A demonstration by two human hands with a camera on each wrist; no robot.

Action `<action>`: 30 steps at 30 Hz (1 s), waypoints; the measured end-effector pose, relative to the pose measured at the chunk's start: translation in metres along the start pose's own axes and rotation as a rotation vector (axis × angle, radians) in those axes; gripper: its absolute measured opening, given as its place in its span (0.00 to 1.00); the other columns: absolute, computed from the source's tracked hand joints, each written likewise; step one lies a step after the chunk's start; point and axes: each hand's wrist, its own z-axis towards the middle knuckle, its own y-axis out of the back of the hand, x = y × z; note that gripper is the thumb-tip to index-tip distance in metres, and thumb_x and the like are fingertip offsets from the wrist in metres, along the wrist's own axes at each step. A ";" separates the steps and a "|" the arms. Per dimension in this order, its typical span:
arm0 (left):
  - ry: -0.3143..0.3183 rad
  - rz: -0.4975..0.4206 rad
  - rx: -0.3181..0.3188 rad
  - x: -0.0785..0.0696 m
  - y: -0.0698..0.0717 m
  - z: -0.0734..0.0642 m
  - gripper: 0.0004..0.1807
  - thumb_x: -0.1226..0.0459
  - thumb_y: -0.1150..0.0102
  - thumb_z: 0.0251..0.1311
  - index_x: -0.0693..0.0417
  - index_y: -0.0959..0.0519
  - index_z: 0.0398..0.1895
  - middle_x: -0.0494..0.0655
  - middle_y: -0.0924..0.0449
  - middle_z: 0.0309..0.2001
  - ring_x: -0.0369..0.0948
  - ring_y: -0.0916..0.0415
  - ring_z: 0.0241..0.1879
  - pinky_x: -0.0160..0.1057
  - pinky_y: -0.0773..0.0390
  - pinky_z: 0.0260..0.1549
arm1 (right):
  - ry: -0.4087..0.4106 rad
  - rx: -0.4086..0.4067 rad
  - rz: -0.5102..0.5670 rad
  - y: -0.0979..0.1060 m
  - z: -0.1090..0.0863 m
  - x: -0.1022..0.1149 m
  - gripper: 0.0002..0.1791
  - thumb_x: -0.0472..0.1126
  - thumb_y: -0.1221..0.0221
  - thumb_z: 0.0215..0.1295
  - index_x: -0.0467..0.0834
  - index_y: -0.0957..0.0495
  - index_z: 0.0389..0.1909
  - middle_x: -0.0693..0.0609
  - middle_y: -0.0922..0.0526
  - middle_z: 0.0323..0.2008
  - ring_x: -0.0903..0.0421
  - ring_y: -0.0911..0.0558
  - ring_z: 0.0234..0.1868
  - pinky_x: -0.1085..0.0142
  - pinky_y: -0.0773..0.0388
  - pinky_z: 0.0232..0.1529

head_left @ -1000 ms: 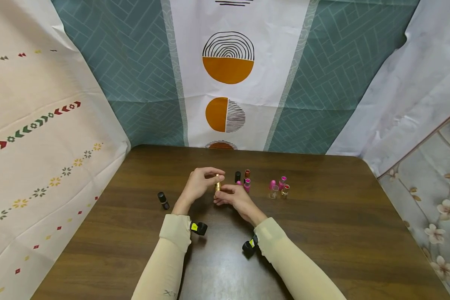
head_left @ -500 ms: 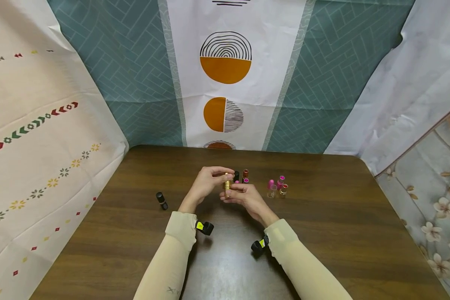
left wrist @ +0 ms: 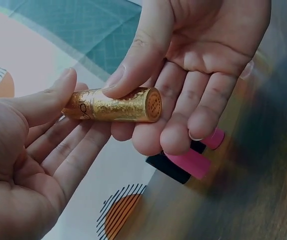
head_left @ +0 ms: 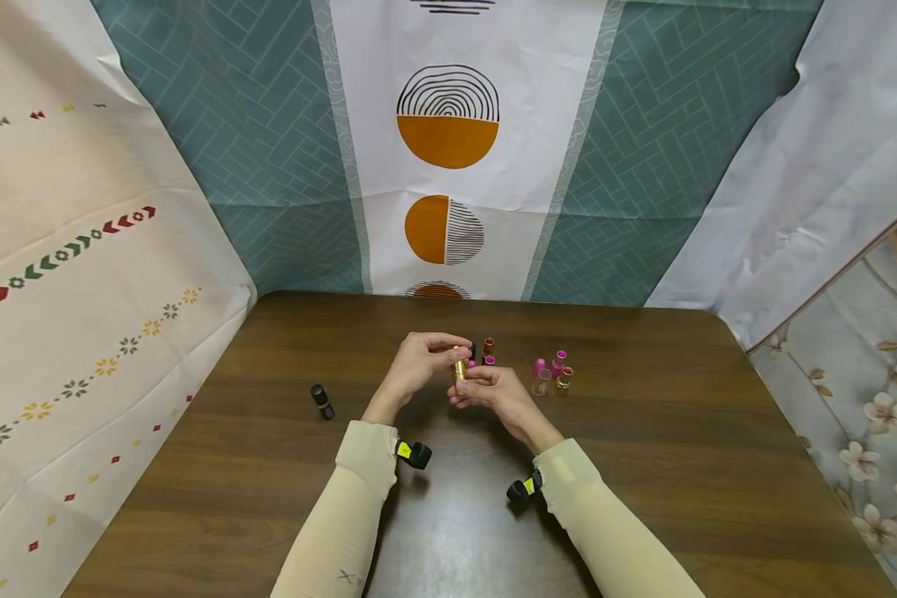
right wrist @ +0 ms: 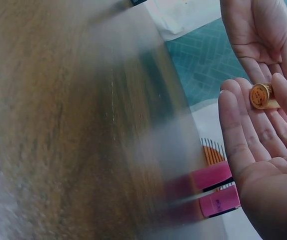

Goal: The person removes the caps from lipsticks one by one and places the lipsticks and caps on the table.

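Note:
In the head view, a gold lipstick tube (head_left: 459,370) is held nearly upright between both hands over the middle of the table. My left hand (head_left: 417,365) pinches its upper end between thumb and fingers. Lower down, the thumb and fingers of my right hand (head_left: 502,397) grip the base. Seen from the left wrist, the gold tube (left wrist: 126,106) shows a crinkled foil-like surface, dark lettering by the left fingers and a round end face. That end of the gold tube (right wrist: 259,96) also faces the right wrist camera.
Behind the hands stand a black cap (head_left: 473,350), a reddish-brown lipstick (head_left: 489,345) and pink pieces (head_left: 489,361), partly hidden. Further right are a pink cap (head_left: 540,366), a pink lipstick (head_left: 559,360), a clear cap (head_left: 542,382) and a gold-based lipstick (head_left: 565,379). A black tube (head_left: 321,401) is at left.
Both hands have shifted right together with the gold lipstick tube, now overlapping the black cap behind. Their hold on the tube stays the same. The other lipsticks have not moved.

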 end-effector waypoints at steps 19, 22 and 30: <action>0.033 -0.096 -0.172 0.002 -0.006 0.002 0.15 0.60 0.33 0.70 0.61 0.12 0.52 0.54 0.10 0.44 0.42 0.12 0.40 0.52 0.17 0.52 | -0.014 -0.057 -0.102 0.006 -0.008 -0.008 0.20 0.29 0.40 0.74 0.17 0.27 0.57 0.34 0.11 0.42 0.55 0.11 0.38 0.57 0.14 0.48; 0.031 -0.029 -0.234 0.002 -0.003 0.003 0.14 0.58 0.32 0.69 0.57 0.11 0.51 0.51 0.10 0.42 0.41 0.14 0.38 0.52 0.17 0.49 | -0.031 -0.078 -0.094 0.009 -0.009 -0.011 0.19 0.29 0.40 0.74 0.18 0.26 0.57 0.35 0.11 0.42 0.54 0.11 0.38 0.57 0.14 0.48; 0.024 0.036 -0.187 0.003 -0.008 0.000 0.13 0.59 0.31 0.68 0.55 0.11 0.50 0.46 0.10 0.44 0.40 0.17 0.40 0.43 0.20 0.42 | -0.007 -0.118 -0.074 0.016 -0.015 -0.001 0.19 0.32 0.39 0.74 0.22 0.24 0.58 0.38 0.11 0.42 0.52 0.11 0.40 0.55 0.15 0.50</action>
